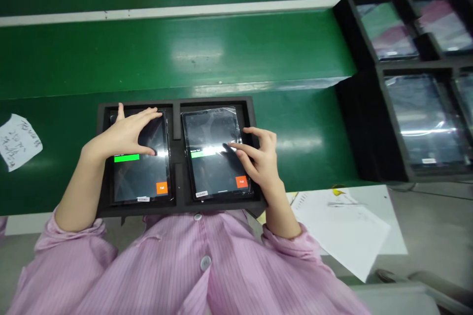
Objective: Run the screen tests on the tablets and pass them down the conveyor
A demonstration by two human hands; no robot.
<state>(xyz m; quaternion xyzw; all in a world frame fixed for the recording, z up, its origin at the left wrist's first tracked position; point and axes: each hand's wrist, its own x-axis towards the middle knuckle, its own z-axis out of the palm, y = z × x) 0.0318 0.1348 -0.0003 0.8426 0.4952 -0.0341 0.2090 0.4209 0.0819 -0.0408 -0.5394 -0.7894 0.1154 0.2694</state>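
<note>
Two tablets lie side by side in a black foam tray at the bench's front edge. Each lit screen shows a green bar and an orange "Fail" button. Over the upper part of the left tablet is my left hand, its fingers spread and holding nothing. My right hand is at the right side of the right tablet, index finger stretched over the screen near its middle. Its fingers are apart and grip nothing. Whether either hand's fingertips touch the glass I cannot tell.
At the right, black foam trays are stacked with more tablets in their compartments. White paper sheets lie at the front right edge. A torn paper with handwriting rests on the green bench at the left.
</note>
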